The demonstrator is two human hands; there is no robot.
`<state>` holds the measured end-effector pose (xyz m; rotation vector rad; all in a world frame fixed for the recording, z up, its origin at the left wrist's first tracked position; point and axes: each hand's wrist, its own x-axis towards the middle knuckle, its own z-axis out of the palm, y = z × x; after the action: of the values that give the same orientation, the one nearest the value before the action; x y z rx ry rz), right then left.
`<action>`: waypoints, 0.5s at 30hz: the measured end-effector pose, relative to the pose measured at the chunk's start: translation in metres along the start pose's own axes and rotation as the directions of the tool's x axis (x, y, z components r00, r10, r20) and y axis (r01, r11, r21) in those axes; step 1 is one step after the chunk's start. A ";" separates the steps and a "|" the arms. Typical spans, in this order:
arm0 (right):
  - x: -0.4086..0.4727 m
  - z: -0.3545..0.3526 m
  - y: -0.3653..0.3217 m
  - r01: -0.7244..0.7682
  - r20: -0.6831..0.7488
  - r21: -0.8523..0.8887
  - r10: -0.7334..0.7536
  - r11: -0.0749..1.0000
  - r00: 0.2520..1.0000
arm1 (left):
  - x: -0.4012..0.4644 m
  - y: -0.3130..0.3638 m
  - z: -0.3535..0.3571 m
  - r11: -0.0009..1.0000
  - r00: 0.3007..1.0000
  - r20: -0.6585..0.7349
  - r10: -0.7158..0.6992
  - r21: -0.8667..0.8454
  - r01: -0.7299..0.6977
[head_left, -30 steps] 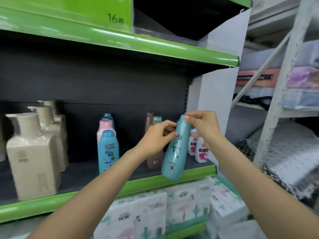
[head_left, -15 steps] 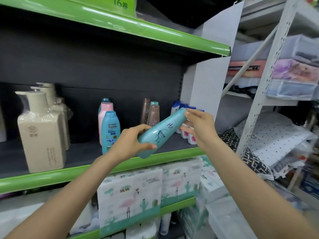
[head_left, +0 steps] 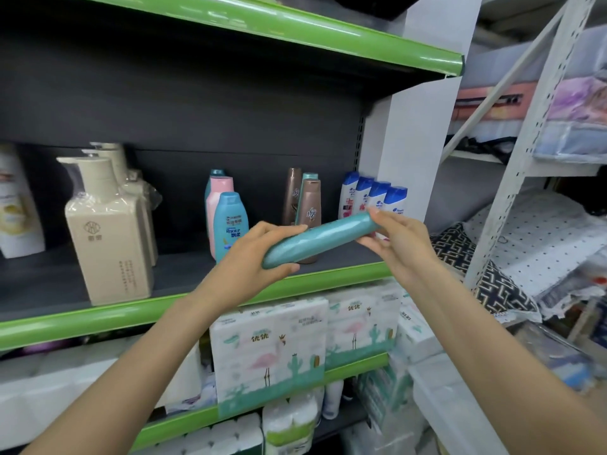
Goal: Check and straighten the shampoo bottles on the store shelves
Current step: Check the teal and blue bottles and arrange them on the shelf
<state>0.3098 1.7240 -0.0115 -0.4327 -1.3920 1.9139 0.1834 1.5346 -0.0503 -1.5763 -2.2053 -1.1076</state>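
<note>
A teal shampoo bottle (head_left: 320, 240) lies almost level in front of the shelf, held between both hands. My left hand (head_left: 253, 257) grips its lower left end, thumb under it. My right hand (head_left: 399, 238) pinches its upper right end with the fingertips. Behind it on the dark shelf (head_left: 184, 270) stand two brown bottles (head_left: 310, 211) with a teal one between them, a blue Rejoice bottle (head_left: 231, 221) in front of a pink bottle (head_left: 218, 198), and a row of several white bottles with blue caps (head_left: 374, 197).
Large beige pump bottles (head_left: 108, 231) stand at the shelf's left. The green shelf lip (head_left: 98, 315) runs across the front. Tissue packs (head_left: 269, 349) fill the shelves below. A white metal rack (head_left: 538, 103) with bedding stands to the right.
The teal bottle has gone from nearly upright to almost level and turned so its label faces away. My left hand has slid down to its lower end; the camera has tilted downward.
</note>
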 end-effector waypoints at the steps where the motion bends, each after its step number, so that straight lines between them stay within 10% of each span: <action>1: 0.000 -0.001 0.003 0.010 -0.009 0.010 -0.010 1.000 1.000 | -0.003 -0.003 0.000 0.998 1.000 0.029 -0.011 -0.064 0.013; 8: -0.002 -0.004 0.022 0.059 0.064 0.108 -0.067 0.992 0.996 | -0.010 -0.015 0.000 0.995 0.996 -0.088 0.033 -0.094 -0.042; 15: -0.003 -0.007 0.030 0.057 0.189 0.065 -0.068 0.996 0.980 | -0.019 -0.029 -0.005 0.916 0.930 -0.223 0.293 0.345 -0.205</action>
<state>0.3060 1.7222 -0.0421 -0.1771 -1.4475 1.9816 0.1643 1.5130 -0.0707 -1.4233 -1.8293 -0.7917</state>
